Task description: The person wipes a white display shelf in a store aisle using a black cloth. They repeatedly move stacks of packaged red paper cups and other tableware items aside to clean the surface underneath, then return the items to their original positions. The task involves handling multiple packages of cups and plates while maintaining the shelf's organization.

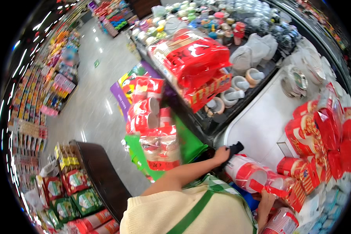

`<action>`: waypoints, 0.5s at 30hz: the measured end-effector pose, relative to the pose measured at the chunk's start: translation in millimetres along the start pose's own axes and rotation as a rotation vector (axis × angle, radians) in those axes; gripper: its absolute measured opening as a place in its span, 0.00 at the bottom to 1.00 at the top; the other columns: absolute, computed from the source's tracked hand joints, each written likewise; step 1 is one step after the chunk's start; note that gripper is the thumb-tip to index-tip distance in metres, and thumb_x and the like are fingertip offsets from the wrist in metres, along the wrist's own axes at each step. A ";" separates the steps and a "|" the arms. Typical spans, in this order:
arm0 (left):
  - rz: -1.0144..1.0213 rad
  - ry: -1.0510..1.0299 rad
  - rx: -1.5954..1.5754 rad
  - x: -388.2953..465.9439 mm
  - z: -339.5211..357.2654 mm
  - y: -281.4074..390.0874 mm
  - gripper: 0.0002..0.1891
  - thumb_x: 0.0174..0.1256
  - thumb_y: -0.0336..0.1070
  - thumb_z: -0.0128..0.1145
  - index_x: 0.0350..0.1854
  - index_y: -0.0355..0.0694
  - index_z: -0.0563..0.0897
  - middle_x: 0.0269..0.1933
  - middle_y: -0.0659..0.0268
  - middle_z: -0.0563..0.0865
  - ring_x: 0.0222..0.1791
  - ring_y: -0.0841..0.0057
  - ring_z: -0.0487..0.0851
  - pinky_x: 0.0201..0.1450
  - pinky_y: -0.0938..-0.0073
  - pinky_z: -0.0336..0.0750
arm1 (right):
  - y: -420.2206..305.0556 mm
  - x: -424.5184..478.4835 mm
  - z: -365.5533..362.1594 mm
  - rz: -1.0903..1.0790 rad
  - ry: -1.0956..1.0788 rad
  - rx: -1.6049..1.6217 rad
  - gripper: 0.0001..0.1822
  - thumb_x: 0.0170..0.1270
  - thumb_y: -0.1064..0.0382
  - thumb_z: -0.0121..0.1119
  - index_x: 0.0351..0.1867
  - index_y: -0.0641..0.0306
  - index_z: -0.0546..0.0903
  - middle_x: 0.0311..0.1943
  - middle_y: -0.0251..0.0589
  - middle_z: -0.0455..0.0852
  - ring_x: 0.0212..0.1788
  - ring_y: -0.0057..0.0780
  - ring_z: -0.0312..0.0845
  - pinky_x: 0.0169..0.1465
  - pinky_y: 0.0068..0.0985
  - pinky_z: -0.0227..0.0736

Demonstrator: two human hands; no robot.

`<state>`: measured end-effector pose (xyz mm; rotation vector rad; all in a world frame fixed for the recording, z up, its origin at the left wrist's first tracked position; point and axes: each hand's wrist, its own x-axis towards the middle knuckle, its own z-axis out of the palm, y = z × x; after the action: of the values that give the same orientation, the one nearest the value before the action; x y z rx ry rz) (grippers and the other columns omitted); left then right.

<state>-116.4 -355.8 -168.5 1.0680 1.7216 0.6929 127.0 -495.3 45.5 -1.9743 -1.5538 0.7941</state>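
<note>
My left hand (222,155) grips a dark, cloth-like item (236,148) beside the corner of a white display surface (254,125). Just below it lies a clear-and-red plastic pack of red-and-white paper cups (244,172). The fingers of my right hand (266,201) are closed on the red wrapper at the pack's near side. Another wrapped stack of cups (280,223) sits beside my right forearm. More red popcorn-style packs (304,131) are heaped to the right, some lying over one another.
Large red cup packs (190,55) rest on a dark table (231,117) beside stone mortars with pestles (232,95). A purple-and-green bag (190,140) with cup packs (146,114) stands at its left. A dark-brown stand (96,169) is at lower left. Tiled floor (96,102) runs between displays.
</note>
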 end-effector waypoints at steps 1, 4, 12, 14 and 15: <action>0.055 0.017 0.040 3.0 -3.3 -8.4 0.15 0.65 0.39 0.50 0.40 0.30 0.82 0.39 0.40 0.84 0.41 0.45 0.84 0.46 0.55 0.77 | -12.3 0.0 -1.8 -0.182 0.035 -0.170 0.10 0.66 0.61 0.53 0.31 0.65 0.81 0.25 0.48 0.79 0.33 0.43 0.75 0.39 0.42 0.64; 0.174 -0.067 0.132 9.2 -24.3 -73.9 0.16 0.68 0.39 0.44 0.39 0.32 0.82 0.43 0.45 0.84 0.44 0.48 0.82 0.46 0.50 0.75 | -47.5 -17.8 -17.7 -0.427 0.101 -0.460 0.09 0.62 0.64 0.54 0.41 0.60 0.80 0.25 0.48 0.76 0.33 0.46 0.73 0.37 0.43 0.62; -0.309 -0.232 -0.741 -28.7 -74.3 -3.1 0.19 0.66 0.48 0.61 0.46 0.36 0.82 0.37 0.63 0.85 0.32 0.71 0.84 0.31 0.67 0.78 | -108.1 -54.2 -106.8 -0.020 0.459 0.587 0.10 0.63 0.65 0.54 0.28 0.70 0.80 0.20 0.41 0.78 0.25 0.24 0.74 0.31 0.26 0.67; -0.302 -0.321 -0.648 -37.6 -68.8 21.8 0.17 0.65 0.49 0.61 0.46 0.41 0.82 0.35 0.65 0.85 0.29 0.71 0.82 0.28 0.68 0.77 | -93.4 -85.3 -114.0 0.106 0.664 0.565 0.11 0.63 0.62 0.55 0.29 0.70 0.80 0.22 0.38 0.78 0.26 0.20 0.73 0.31 0.25 0.67; -0.272 -0.334 -0.552 -39.0 -66.9 27.6 0.16 0.65 0.49 0.61 0.45 0.42 0.82 0.34 0.66 0.84 0.28 0.72 0.82 0.27 0.69 0.76 | -84.8 -102.4 -119.4 0.129 0.783 0.561 0.11 0.62 0.62 0.56 0.29 0.70 0.80 0.22 0.36 0.79 0.27 0.20 0.73 0.31 0.25 0.67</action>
<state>-162.7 -376.7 -103.8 0.5164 1.2493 0.7109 135.7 -579.8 202.7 -1.6576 -0.6606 0.3559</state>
